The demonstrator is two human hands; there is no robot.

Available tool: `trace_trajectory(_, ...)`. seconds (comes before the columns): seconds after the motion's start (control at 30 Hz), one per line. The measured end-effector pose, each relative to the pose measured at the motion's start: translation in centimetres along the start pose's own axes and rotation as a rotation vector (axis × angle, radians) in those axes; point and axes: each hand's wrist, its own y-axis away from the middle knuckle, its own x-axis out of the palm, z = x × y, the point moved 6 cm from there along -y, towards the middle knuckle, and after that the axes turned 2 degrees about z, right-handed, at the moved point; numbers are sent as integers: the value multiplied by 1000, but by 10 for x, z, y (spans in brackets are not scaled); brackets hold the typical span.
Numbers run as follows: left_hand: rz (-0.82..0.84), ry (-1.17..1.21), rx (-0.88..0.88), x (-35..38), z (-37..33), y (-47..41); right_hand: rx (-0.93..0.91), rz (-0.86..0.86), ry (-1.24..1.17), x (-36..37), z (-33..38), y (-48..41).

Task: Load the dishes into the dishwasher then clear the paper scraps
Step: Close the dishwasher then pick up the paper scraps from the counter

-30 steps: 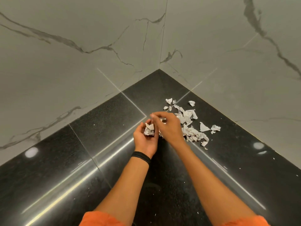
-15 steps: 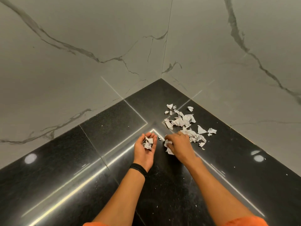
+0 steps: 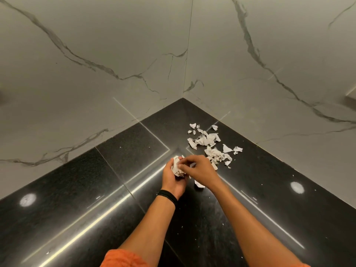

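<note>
Left hand [image 3: 173,182] is held palm up with the fingers curled around a bundle of scraps [image 3: 176,167], which is gripped in the palm. Right hand [image 3: 202,168] is laid just beside and partly over it, and its bent fingertips [image 3: 181,165] are pinched on the same bundle. Beyond the right hand, near the knuckles, loose scraps [image 3: 210,143] are spread on the black worktop [image 3: 115,170], towards the corner of the marble wall [image 3: 96,54]. One single scrap [image 3: 199,184] is seen on the worktop under the right wrist. A black wristband [image 3: 167,195] is worn on the left wrist.
</note>
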Motion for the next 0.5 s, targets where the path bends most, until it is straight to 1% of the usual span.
trace_trajectory(0.07, -15, 48, 4, -1, -2, 7, 5, -116, -126, -14, -3, 6)
trace_trajectory(0.1, -21, 64, 9, -3, -3, 10, 7, -176, -123, -20, -8, 10)
trace_trajectory(0.13, -18, 66, 13, -5, -4, 13, 14, -216, -63, -26, -14, 14)
trace_trajectory(0.17, -18, 62, 14, -9, -4, 15, 27, -212, 43, -28, -23, 19)
trace_trajectory(0.2, -15, 56, 14, -13, -4, 17, 33, -149, 180, -25, -32, 25)
trace_trajectory(0.27, -33, 34, 12, -21, -3, 20, 37, 60, 479, -5, -51, 40)
trace_trajectory(0.3, -48, 21, 12, -24, -3, 22, 28, 107, 561, 5, -61, 48)
trace_trajectory(0.33, -57, 14, 14, -27, -2, 24, 9, 100, 583, 12, -68, 57)
trace_trajectory(0.4, -59, -4, 20, -30, -1, 29, -34, 2, 575, 17, -74, 70)
trace_trajectory(0.5, -76, -37, 23, -37, 0, 34, -20, -108, 549, 15, -74, 78)
